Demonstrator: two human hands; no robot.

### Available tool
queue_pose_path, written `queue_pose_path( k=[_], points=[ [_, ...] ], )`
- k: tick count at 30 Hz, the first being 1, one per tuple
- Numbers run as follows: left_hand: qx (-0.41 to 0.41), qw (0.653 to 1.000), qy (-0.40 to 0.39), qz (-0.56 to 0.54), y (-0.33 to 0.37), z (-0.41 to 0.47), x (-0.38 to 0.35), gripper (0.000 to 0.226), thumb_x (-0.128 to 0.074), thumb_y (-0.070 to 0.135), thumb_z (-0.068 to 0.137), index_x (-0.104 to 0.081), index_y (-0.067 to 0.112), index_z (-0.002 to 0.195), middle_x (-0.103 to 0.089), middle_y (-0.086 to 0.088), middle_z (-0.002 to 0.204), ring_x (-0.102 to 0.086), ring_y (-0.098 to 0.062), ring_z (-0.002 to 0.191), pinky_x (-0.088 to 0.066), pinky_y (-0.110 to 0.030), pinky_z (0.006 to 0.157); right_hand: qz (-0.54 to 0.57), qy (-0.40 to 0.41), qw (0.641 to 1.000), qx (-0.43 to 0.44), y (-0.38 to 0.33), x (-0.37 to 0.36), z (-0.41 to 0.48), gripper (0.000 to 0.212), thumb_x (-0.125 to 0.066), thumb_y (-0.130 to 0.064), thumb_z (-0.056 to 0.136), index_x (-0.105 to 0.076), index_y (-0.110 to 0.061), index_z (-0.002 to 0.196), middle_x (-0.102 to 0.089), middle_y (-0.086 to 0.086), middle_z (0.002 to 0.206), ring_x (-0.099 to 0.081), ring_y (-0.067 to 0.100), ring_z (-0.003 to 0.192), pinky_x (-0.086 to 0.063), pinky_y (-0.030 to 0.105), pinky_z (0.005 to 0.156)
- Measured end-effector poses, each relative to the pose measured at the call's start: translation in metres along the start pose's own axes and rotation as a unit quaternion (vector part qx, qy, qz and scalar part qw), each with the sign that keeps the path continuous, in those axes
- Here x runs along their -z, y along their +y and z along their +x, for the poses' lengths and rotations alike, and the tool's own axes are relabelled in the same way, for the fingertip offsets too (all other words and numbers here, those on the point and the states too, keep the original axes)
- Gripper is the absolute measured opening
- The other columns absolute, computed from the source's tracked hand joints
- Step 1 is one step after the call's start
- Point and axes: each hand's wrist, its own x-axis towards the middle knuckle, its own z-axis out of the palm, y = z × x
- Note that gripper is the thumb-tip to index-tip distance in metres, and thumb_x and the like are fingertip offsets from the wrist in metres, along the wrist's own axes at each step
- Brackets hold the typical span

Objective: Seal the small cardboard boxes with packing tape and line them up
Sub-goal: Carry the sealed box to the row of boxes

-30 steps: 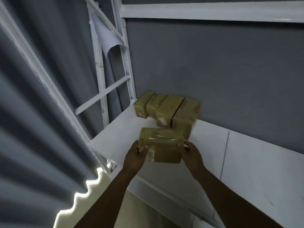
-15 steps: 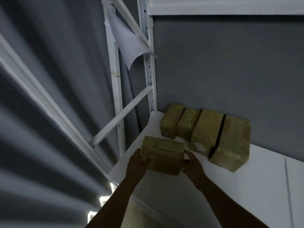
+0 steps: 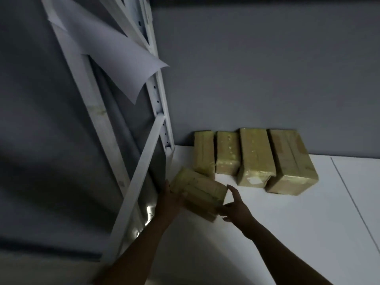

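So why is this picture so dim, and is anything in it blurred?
Head view: dim, murky light throughout; the held box, left hand and right hand are smeared by motion; the row of boxes looks sharper; glare glints through the rack, whose posts the wide lens skews.
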Motion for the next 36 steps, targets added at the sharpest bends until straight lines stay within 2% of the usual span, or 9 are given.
queue_pose_path(
  k=[3, 7, 12, 17, 22, 25, 28, 31, 36],
  points=[
    [-0.075, 0.994, 0.062, 0.047, -0.001, 0.007, -0.004, 0.062, -0.060, 0.030, 0.092, -0.031, 0.016, 0.145, -0.036, -0.013, 0.147, -0.039, -0.027, 0.130, -0.034, -0.029, 0.096, -0.008, -0.005, 1.000, 0.007, -0.001, -0.015, -0.004, 0.067, -0.068, -0.016, 0.084, -0.031, -0.043, 0.132, -0.067, 0.014, 0.098, -0.065, 0.028, 0.091, -0.054, 0.037, 0.081],
    [-0.152, 0.957, 0.092, 0.228, -0.010, -0.008, -0.026, 0.060, -0.049, 0.059, 0.087, -0.050, 0.022, 0.135, -0.029, -0.027, 0.148, -0.023, -0.044, 0.136, -0.030, -0.061, 0.101, -0.123, 0.008, 0.991, 0.045, -0.003, -0.022, -0.003, 0.053, -0.066, -0.032, 0.086, -0.042, -0.042, 0.132, -0.067, 0.002, 0.101, -0.064, 0.017, 0.091, -0.053, 0.031, 0.081],
    [-0.198, 0.915, 0.002, 0.353, -0.022, -0.003, -0.027, 0.093, -0.014, 0.083, 0.080, -0.049, 0.015, 0.133, -0.045, -0.027, 0.139, -0.031, -0.043, 0.129, -0.043, -0.068, 0.088, -0.405, 0.154, 0.889, 0.146, -0.008, 0.002, 0.016, 0.050, -0.056, -0.039, 0.091, -0.045, -0.026, 0.137, -0.048, 0.005, 0.138, -0.045, 0.020, 0.126, -0.039, 0.031, 0.103],
    [-0.196, 0.891, -0.041, 0.407, -0.017, 0.007, -0.015, 0.093, -0.031, 0.089, 0.070, -0.035, 0.026, 0.139, -0.043, -0.023, 0.142, -0.039, -0.049, 0.128, -0.037, -0.064, 0.094, -0.513, 0.182, 0.823, 0.159, -0.027, 0.030, 0.038, 0.050, -0.052, -0.041, 0.092, -0.043, -0.025, 0.139, -0.035, 0.009, 0.149, -0.032, 0.027, 0.137, -0.032, 0.039, 0.110],
    [-0.192, 0.902, -0.019, 0.385, 0.000, 0.018, 0.002, 0.082, -0.081, 0.048, 0.064, -0.043, 0.031, 0.136, -0.041, -0.019, 0.142, -0.043, -0.046, 0.124, -0.046, -0.055, 0.093, -0.604, 0.210, 0.738, 0.218, -0.044, 0.042, 0.054, 0.042, -0.054, -0.036, 0.091, -0.055, -0.022, 0.131, -0.026, 0.011, 0.153, -0.014, 0.032, 0.144, -0.014, 0.047, 0.116],
    [-0.194, 0.898, -0.096, 0.384, 0.005, 0.035, -0.001, 0.061, -0.057, 0.050, 0.088, -0.031, 0.037, 0.142, -0.033, -0.006, 0.150, -0.038, -0.025, 0.134, -0.037, -0.040, 0.108, -0.603, 0.206, 0.751, 0.173, -0.046, 0.052, 0.065, 0.050, -0.047, -0.040, 0.093, -0.041, -0.026, 0.140, -0.008, 0.012, 0.158, 0.003, 0.036, 0.145, 0.001, 0.050, 0.116],
    [-0.225, 0.912, -0.030, 0.340, -0.004, 0.063, -0.002, 0.050, -0.066, 0.066, 0.069, -0.052, 0.047, 0.112, -0.053, -0.003, 0.135, -0.055, -0.016, 0.119, -0.049, -0.037, 0.098, -0.612, 0.160, 0.761, 0.144, -0.044, 0.059, 0.072, 0.059, -0.043, -0.046, 0.093, -0.026, -0.029, 0.147, 0.000, 0.009, 0.159, 0.009, 0.033, 0.145, 0.000, 0.048, 0.118],
    [-0.230, 0.894, -0.015, 0.385, 0.021, 0.072, 0.006, 0.052, -0.092, 0.034, 0.042, -0.074, 0.025, 0.090, -0.071, -0.004, 0.097, -0.068, -0.023, 0.090, -0.053, -0.031, 0.083, -0.622, 0.155, 0.750, 0.164, -0.036, 0.062, 0.073, 0.063, -0.048, -0.046, 0.091, -0.027, -0.027, 0.147, 0.002, 0.010, 0.159, 0.012, 0.033, 0.144, 0.003, 0.047, 0.116],
    [-0.245, 0.894, -0.040, 0.372, 0.035, 0.110, 0.009, 0.064, -0.095, 0.006, 0.026, -0.076, 0.009, 0.087, -0.073, -0.008, 0.092, -0.071, -0.027, 0.086, -0.058, -0.032, 0.063, -0.618, 0.176, 0.747, 0.174, -0.026, 0.067, 0.076, 0.073, -0.081, -0.041, 0.065, -0.055, -0.017, 0.129, -0.033, 0.016, 0.149, -0.025, 0.038, 0.138, -0.027, 0.052, 0.107]
  ],
)
